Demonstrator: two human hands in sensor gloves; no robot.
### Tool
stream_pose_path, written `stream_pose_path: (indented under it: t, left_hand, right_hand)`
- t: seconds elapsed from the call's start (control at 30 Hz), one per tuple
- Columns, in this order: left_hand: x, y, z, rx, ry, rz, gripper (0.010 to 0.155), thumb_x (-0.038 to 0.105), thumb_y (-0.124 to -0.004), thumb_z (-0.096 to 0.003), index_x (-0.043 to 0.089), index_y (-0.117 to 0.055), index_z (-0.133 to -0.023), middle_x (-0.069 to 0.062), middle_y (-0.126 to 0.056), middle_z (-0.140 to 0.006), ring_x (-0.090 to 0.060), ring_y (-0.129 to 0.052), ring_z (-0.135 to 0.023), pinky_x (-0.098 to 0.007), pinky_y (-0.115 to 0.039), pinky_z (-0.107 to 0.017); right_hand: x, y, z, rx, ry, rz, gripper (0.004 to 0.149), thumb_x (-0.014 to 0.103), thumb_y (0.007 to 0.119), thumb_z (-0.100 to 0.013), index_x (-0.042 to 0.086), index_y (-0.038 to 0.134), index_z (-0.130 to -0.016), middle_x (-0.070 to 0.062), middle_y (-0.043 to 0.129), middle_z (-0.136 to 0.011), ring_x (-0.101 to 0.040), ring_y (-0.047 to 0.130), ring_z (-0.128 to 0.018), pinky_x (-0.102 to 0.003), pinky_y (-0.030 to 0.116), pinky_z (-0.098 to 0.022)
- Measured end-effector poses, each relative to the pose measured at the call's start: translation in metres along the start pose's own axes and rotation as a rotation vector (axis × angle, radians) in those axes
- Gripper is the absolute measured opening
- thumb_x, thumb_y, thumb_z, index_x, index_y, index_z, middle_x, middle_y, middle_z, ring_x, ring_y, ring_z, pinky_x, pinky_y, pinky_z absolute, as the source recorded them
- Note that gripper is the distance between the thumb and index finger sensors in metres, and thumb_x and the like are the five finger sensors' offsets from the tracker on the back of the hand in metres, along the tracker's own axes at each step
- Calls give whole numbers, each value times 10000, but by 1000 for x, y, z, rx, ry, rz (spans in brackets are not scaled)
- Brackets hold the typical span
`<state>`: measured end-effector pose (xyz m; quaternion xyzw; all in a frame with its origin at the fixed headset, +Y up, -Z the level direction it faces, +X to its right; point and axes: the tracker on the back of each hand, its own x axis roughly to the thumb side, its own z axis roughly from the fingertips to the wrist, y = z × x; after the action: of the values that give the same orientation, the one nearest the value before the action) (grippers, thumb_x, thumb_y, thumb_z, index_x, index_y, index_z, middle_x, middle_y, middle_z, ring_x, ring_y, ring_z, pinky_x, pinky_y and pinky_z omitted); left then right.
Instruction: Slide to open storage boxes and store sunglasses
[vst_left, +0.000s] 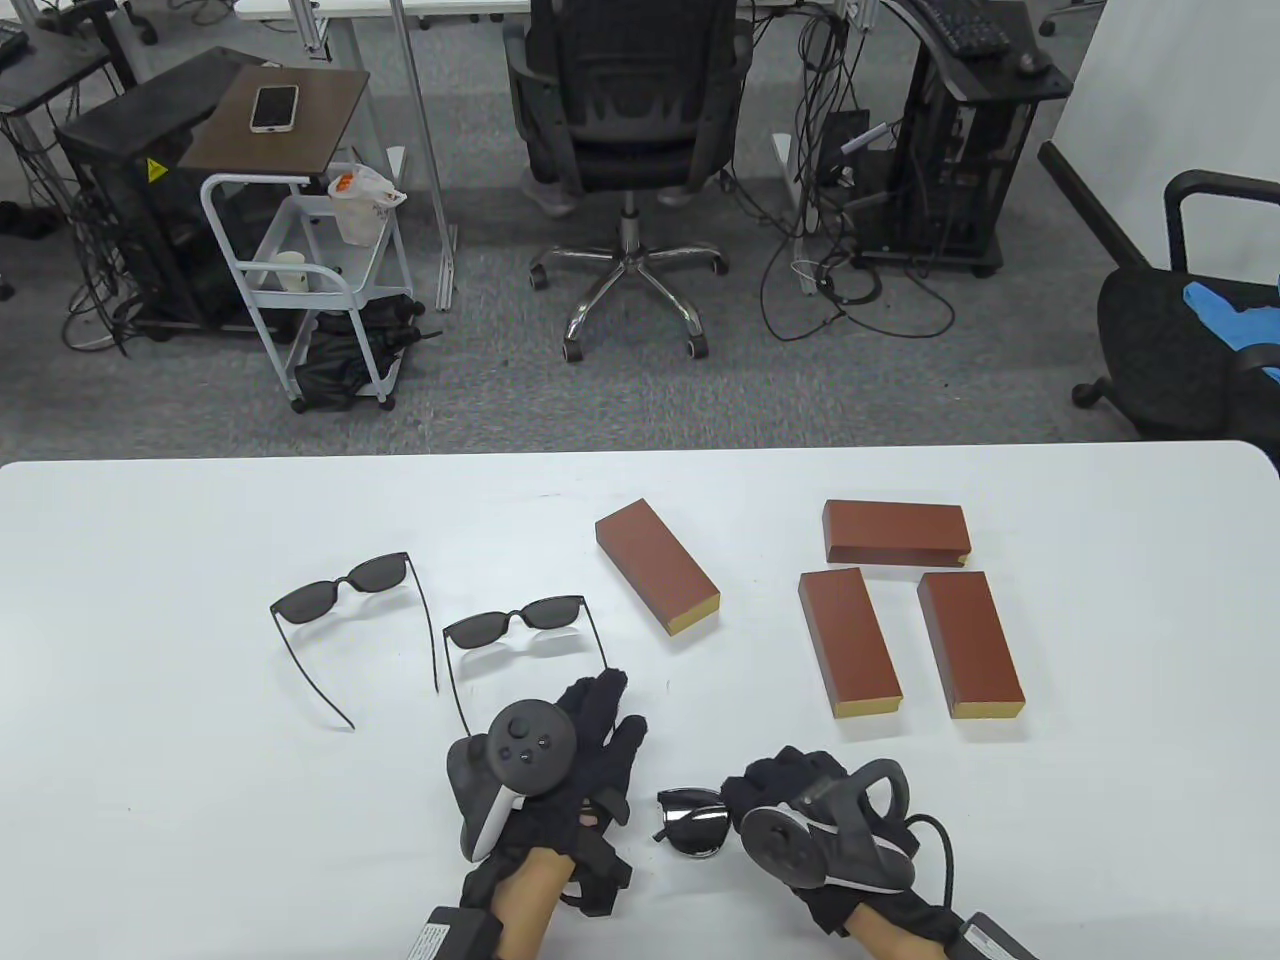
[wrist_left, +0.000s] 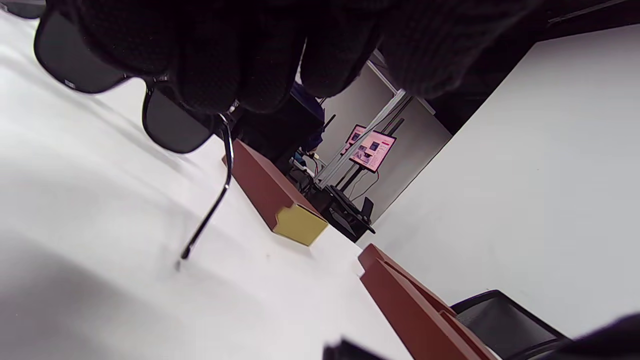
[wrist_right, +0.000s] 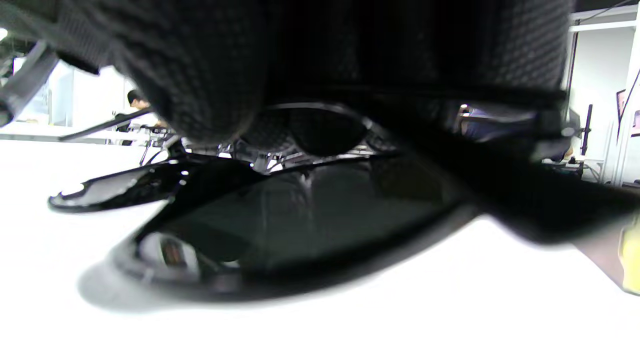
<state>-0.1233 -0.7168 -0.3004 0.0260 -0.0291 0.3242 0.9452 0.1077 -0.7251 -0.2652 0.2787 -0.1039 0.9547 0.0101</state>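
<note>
R hand (vst_left: 800, 800) clenches glossy sunglasses (vst_left: 690, 820), long axis L-R; L hand (vst_left: 590, 740) grip released.

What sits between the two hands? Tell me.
Glossy sunglasses lie there on the table, gripped by the right hand; the left hand is apart. Table view shows it.

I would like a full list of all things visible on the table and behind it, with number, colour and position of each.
Storage boxes: four, red-brown, closed, right half of the white table.
Thin-framed sunglasses: two, dark, arms open, left of centre.
Glossy sunglasses: one, black, near edge.
Office chair: one, black, behind the table.
Second chair: one, black, far right.
Cart: one, white, back left.
Phone: one, white, on the brown side table.
Left hand: black glove, open beside a thin arm.
Right hand: black glove, fingers holding the glossy sunglasses.
</note>
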Motion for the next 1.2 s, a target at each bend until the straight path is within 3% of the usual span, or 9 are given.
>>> stream_pose_path:
  t: [0.33,0.77,0.9,1.0,1.2]
  left_hand:
    - [-2,6,0,70,-1,-132,661,557,-750,-447,293,-675,-1048,-59,-709,-1093,-381,-734,-973,-623,-641,-655]
    - [-4,10,-2,71,8,-134,648,552,-748,-449,288,-694,-1038,-56,-719,-1088,-383,-743,-967,-621,-646,-653]
    - [-5,12,-3,78,10,-130,648,553,-747,-450,289,-693,-1039,-59,-720,-1088,-384,-744,-967,-621,-646,-654]
    - [-4,14,-3,80,6,-133,658,557,-748,-449,287,-682,-1046,-63,-706,-1100,-387,-722,-986,-625,-634,-663]
    - [1,16,-4,69,-11,-173,703,584,-740,-443,288,-636,-1072,-76,-661,-1126,-399,-668,-1019,-638,-592,-689]
  right_hand:
    - [2,17,-1,115,36,-84,380,389,918,-276,269,936,-636,-33,995,-607,-282,980,-539,-461,845,-428]
    - [-1,24,-2,158,71,-114,417,433,899,-286,267,912,-668,-53,970,-656,-300,962,-573,-468,835,-446]
    - [-18,13,-2,163,149,-188,464,457,893,-288,262,886,-709,-68,941,-716,-324,935,-628,-486,811,-481]
    - [-38,5,-2,95,243,-208,494,485,870,-304,252,863,-740,-91,916,-759,-354,908,-664,-503,791,-503]
    - [-78,0,-15,67,481,-25,677,588,823,-291,235,727,-861,-140,762,-913,-414,819,-759,-528,744,-554]
